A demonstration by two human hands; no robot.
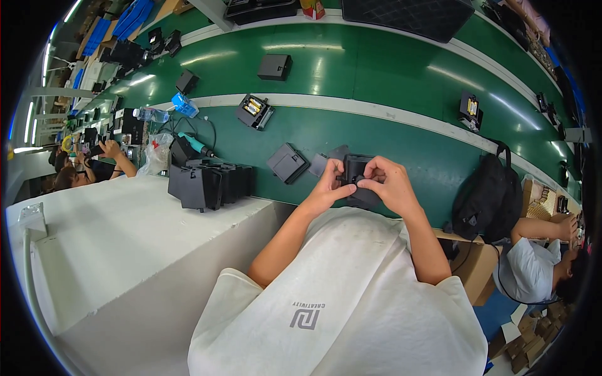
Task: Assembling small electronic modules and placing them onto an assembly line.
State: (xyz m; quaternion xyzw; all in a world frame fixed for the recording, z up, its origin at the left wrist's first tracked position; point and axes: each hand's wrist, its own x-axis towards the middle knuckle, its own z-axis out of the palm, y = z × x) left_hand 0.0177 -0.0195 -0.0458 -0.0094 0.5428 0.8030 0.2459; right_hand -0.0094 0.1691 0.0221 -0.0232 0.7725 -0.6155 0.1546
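At the near edge of the green bench I hold a black plastic box-shaped device (pixel 357 165). My left hand (pixel 327 188) is closed on its left side, thumb on the upper face. From the right, my right hand (pixel 390 182) grips it with bent fingers, its thumb and fingertips meeting near the middle. Any small part between those fingertips is too small to make out. Beside my left hand lie a dark flat piece (pixel 318 164) and a closed black box unit (pixel 288 163). Farther back, an opened unit (pixel 254 111) shows batteries.
Several black housings (pixel 210 183) stand on the white block at left, with a teal electric screwdriver (pixel 195 144) behind them. A black backpack (pixel 486 194) sits right of me. More units, including one with batteries (pixel 469 111), lie along the conveyor. Co-workers (pixel 533 263) are at both sides.
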